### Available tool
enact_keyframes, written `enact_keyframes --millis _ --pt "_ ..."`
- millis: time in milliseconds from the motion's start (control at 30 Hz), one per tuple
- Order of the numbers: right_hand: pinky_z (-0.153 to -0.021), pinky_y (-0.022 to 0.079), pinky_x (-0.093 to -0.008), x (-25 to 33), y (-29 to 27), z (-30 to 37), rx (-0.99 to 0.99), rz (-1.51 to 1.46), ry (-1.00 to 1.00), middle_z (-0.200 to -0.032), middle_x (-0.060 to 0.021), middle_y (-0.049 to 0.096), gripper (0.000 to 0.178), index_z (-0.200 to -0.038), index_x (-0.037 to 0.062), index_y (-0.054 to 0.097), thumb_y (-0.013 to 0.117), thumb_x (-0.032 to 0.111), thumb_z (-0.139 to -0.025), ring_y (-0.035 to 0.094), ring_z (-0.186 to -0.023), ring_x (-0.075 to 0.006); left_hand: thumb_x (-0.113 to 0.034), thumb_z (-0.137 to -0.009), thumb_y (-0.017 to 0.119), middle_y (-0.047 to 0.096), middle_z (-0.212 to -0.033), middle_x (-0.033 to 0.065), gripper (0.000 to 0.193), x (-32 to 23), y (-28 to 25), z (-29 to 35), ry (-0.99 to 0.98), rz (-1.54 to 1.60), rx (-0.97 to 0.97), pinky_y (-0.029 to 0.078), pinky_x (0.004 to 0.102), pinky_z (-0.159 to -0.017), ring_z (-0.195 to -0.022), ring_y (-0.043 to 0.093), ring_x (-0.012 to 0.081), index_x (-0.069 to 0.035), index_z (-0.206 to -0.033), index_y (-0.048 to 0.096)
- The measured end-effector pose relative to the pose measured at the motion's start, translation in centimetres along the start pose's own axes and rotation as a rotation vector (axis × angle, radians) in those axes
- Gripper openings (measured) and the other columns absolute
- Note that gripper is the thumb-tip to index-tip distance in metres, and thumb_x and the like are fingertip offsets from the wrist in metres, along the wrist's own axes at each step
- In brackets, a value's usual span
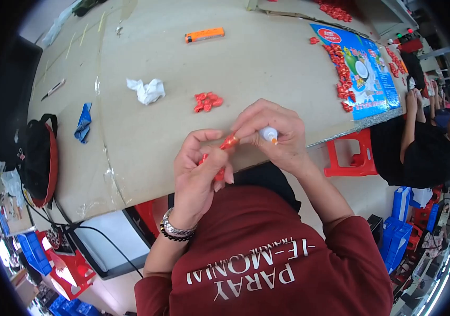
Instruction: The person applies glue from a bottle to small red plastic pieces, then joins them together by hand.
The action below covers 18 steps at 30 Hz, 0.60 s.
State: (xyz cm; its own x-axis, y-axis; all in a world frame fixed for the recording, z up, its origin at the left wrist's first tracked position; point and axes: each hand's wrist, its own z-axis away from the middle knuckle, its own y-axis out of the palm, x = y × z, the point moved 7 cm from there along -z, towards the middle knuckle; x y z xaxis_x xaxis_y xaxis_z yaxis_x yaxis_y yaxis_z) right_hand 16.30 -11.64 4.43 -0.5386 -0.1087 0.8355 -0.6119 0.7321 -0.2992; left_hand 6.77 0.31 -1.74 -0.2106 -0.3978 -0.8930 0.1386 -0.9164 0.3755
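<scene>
Above the table's near edge my left hand (192, 176) is closed around small glossy red pieces (204, 159), and one red piece (229, 141) sticks out between its thumb and fingers. Touching that piece are the thumb and forefinger of my right hand (280, 129). Tucked in the same right hand is a small white tube (268, 132) with an orange tip, pointing away from the red piece. Just beyond my hands a small heap of red pieces (207, 102) lies on the brown table (146, 142). The pieces' exact kind is too small to tell.
A crumpled white tissue (147, 91), an orange box-like item (204, 35), a blue scrap (83, 123) and a cutter knife (53, 89) lie about. On the right, red pieces line a blue printed sheet (372, 89). A dark bag (42, 160) sits left; a person (420, 142) sits right near a red stool (350, 154).
</scene>
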Motion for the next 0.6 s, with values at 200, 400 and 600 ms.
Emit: enact_keyframes --millis 200,400,600 --pt "-0.066 0.046 -0.0236 -3.6 -8.8 1.0 -0.532 0.287 0.441 -0.075 -0.0043 0.064 0.004 -0.082 0.0027 0.065 0.066 0.007 -0.081 0.058 -0.072 -0.0090 -0.037 -0.099 0.044 0.058 -0.118 0.0143 0.037 0.0 0.0 -0.3 -0.051 0.703 0.037 0.048 0.0291 -0.071 -0.093 0.062 0.0234 -0.004 -0.113 0.051" --pt "-0.062 0.044 -0.0288 -5.6 -15.4 3.3 -0.625 0.746 0.551 -0.072 -0.0054 0.064 0.010 -0.084 0.0036 0.066 0.069 0.012 -0.080 0.058 -0.066 -0.0133 -0.023 -0.092 0.047 0.056 -0.119 0.0181 0.027 -1.0 0.4 -0.9 -0.094 0.889 0.019 0.046 0.0390 -0.090 -0.113 0.053 0.0351 -0.001 -0.104 0.054" --pt "-0.064 0.045 -0.0322 -5.4 -14.3 2.7 -0.539 0.850 0.649 -0.079 -0.0095 0.065 0.009 -0.084 0.0036 0.066 0.070 0.010 -0.079 0.061 -0.070 -0.0208 -0.022 -0.098 0.045 0.057 -0.117 0.0185 0.024 -0.2 0.0 -0.8 -0.100 0.901 0.038 0.050 0.0329 -0.082 -0.112 0.055 0.0345 -0.001 -0.104 0.054"
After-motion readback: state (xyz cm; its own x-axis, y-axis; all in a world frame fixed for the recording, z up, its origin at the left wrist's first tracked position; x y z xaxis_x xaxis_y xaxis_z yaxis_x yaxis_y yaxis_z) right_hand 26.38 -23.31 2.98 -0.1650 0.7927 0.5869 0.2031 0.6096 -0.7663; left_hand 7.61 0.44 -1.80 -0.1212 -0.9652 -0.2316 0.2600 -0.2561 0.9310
